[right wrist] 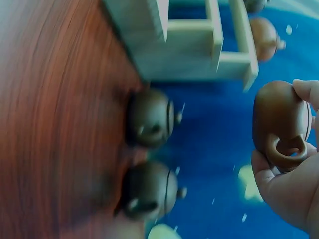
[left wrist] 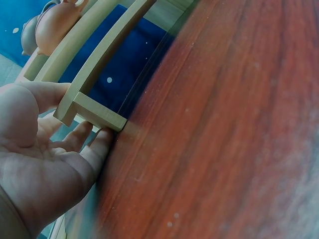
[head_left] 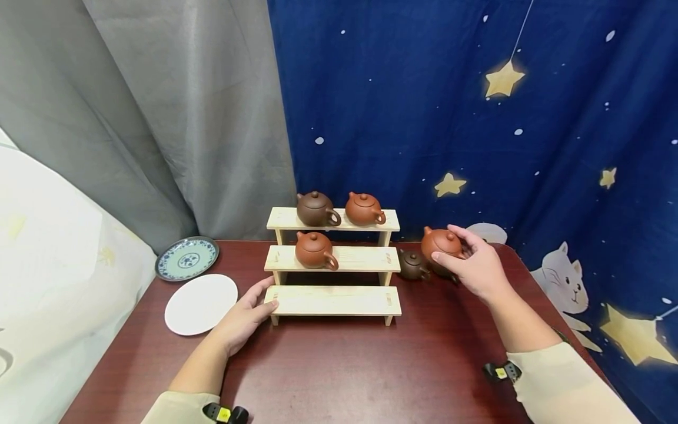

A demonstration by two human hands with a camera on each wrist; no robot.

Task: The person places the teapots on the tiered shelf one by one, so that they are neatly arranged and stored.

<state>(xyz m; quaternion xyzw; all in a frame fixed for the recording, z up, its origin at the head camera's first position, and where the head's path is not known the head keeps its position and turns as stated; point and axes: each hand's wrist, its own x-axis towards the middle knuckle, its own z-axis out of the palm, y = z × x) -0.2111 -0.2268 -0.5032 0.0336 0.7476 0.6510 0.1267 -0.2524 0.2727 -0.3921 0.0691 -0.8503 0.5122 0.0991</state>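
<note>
My right hand point(head_left: 481, 270) holds a reddish-brown clay teapot point(head_left: 438, 242) up in the air, right of a three-step wooden stand point(head_left: 331, 301). In the right wrist view the fingers grip that teapot point(right wrist: 277, 117) around its lid and handle side. Below it, two dark brown teapots point(right wrist: 149, 118) sit on the table beside the stand; in the head view the held teapot partly hides one. My left hand point(head_left: 242, 318) grips the left end of the lowest step, its thumb on the board and its fingers by the leg point(left wrist: 99, 112).
On the top step stand a dark brown teapot point(head_left: 313, 210) and a reddish one point(head_left: 363, 210); another reddish teapot point(head_left: 312, 251) is on the middle step's left. A white plate point(head_left: 201, 304) and a blue patterned plate point(head_left: 187, 259) lie left on the dark red table point(head_left: 339, 365). Curtains hang behind.
</note>
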